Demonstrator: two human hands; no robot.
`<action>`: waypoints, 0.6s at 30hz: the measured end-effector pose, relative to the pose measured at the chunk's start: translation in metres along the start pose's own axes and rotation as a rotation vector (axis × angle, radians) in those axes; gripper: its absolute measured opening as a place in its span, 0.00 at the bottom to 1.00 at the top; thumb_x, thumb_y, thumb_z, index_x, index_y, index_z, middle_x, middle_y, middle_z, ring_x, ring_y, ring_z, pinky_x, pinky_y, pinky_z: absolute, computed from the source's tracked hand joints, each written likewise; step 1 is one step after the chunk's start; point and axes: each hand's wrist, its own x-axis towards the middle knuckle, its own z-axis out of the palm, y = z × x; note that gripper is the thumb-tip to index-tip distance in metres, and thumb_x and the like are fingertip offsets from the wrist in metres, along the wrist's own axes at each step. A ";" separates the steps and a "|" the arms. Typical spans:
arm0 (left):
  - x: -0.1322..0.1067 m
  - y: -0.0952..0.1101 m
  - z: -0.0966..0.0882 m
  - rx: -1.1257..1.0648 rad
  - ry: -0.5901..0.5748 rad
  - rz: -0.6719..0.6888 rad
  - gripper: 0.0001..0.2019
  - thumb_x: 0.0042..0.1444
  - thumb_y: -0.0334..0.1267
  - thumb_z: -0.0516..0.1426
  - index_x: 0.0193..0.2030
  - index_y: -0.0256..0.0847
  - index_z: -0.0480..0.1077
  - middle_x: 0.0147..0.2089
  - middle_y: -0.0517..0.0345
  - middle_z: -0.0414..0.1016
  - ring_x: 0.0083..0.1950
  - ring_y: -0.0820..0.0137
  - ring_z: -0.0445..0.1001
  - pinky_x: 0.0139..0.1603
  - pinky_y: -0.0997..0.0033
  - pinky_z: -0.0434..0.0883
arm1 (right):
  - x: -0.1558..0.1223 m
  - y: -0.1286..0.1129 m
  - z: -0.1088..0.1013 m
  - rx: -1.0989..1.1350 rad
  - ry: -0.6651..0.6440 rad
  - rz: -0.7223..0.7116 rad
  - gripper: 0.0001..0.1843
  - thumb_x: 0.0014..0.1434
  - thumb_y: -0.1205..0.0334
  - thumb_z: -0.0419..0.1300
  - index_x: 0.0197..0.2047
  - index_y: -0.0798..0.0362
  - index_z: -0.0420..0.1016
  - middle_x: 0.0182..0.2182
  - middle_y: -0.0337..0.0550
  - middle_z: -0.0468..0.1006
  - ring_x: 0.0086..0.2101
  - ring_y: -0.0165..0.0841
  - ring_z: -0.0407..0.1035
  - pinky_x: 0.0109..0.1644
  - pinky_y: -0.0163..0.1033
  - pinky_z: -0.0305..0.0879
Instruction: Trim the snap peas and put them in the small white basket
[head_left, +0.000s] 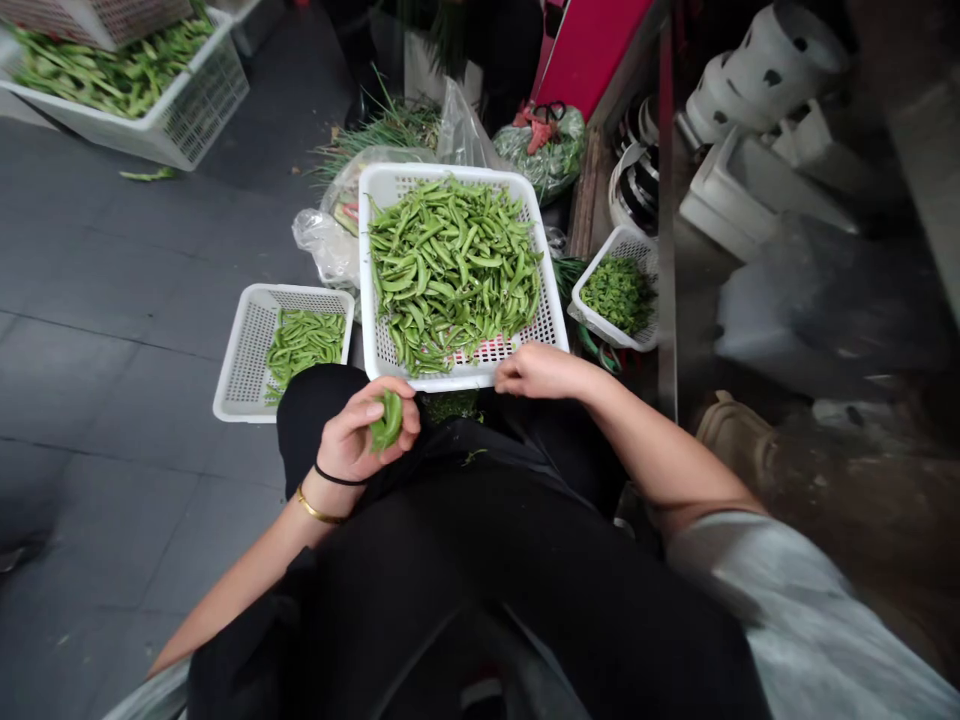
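My left hand [367,432] is curled around a few green pea pods [386,420], just below the near left corner of a large white basket [463,382]. A heap of pea pods [457,265] fills most of that basket, with its holed bottom showing at the near side. At the basket's near right edge is my right hand [536,370], its fingers pinched together. Whatever lies between those fingertips, if anything, is hidden. To the left, a smaller white basket [244,350] on the floor holds more pods [306,342] in its right half.
Leafy greens fill a small white basket [600,325] at the right. Plastic bags [330,245] and long green stalks [390,130] lie behind the large basket. A crate of green pods [180,125] stands far left. A metal edge [666,220] runs along the right, before white containers [739,190].
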 end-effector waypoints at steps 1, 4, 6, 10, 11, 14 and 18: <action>0.001 -0.003 0.001 -0.004 -0.031 -0.019 0.13 0.43 0.41 0.62 0.35 0.37 0.72 0.24 0.52 0.73 0.19 0.69 0.68 0.09 0.80 0.55 | 0.017 0.004 -0.001 -0.099 0.029 0.003 0.10 0.58 0.64 0.56 0.35 0.54 0.79 0.32 0.43 0.80 0.30 0.30 0.70 0.33 0.32 0.56; 0.002 -0.007 0.004 -0.029 -0.092 -0.051 0.09 0.44 0.38 0.63 0.27 0.36 0.69 0.21 0.57 0.68 0.16 0.75 0.63 0.10 0.81 0.54 | 0.069 0.019 0.010 -0.385 0.004 -0.082 0.15 0.60 0.68 0.51 0.45 0.54 0.76 0.39 0.50 0.79 0.35 0.34 0.71 0.32 0.34 0.55; 0.001 -0.006 0.004 -0.029 -0.095 -0.063 0.10 0.46 0.36 0.63 0.24 0.36 0.66 0.18 0.61 0.63 0.14 0.80 0.58 0.12 0.82 0.53 | 0.094 0.030 0.022 -0.485 -0.103 -0.176 0.17 0.61 0.69 0.50 0.50 0.55 0.74 0.40 0.52 0.78 0.35 0.35 0.70 0.32 0.35 0.55; -0.001 -0.004 -0.001 0.041 -0.013 -0.083 0.09 0.47 0.35 0.63 0.25 0.35 0.68 0.16 0.63 0.61 0.14 0.81 0.56 0.13 0.82 0.51 | 0.109 0.045 0.031 -0.506 -0.166 -0.224 0.16 0.61 0.68 0.50 0.50 0.55 0.73 0.40 0.51 0.77 0.33 0.34 0.69 0.33 0.36 0.55; -0.002 -0.005 -0.002 0.059 0.023 -0.095 0.09 0.47 0.36 0.64 0.25 0.34 0.68 0.17 0.62 0.62 0.14 0.81 0.56 0.13 0.82 0.50 | 0.105 0.046 0.029 -0.494 -0.139 -0.217 0.16 0.61 0.67 0.50 0.50 0.54 0.72 0.41 0.50 0.77 0.33 0.33 0.69 0.33 0.35 0.55; -0.001 -0.008 -0.002 0.141 0.117 -0.166 0.09 0.48 0.38 0.64 0.27 0.34 0.72 0.17 0.62 0.63 0.15 0.80 0.58 0.13 0.83 0.50 | 0.076 0.044 0.016 -0.363 0.084 -0.161 0.14 0.62 0.65 0.50 0.47 0.54 0.72 0.41 0.47 0.75 0.33 0.32 0.68 0.33 0.34 0.55; 0.004 -0.016 0.004 0.290 0.147 -0.270 0.12 0.48 0.42 0.64 0.34 0.33 0.76 0.19 0.60 0.66 0.16 0.79 0.62 0.13 0.82 0.52 | 0.013 0.011 0.014 -0.188 0.400 -0.238 0.13 0.64 0.62 0.47 0.43 0.54 0.72 0.39 0.45 0.74 0.37 0.30 0.67 0.37 0.33 0.58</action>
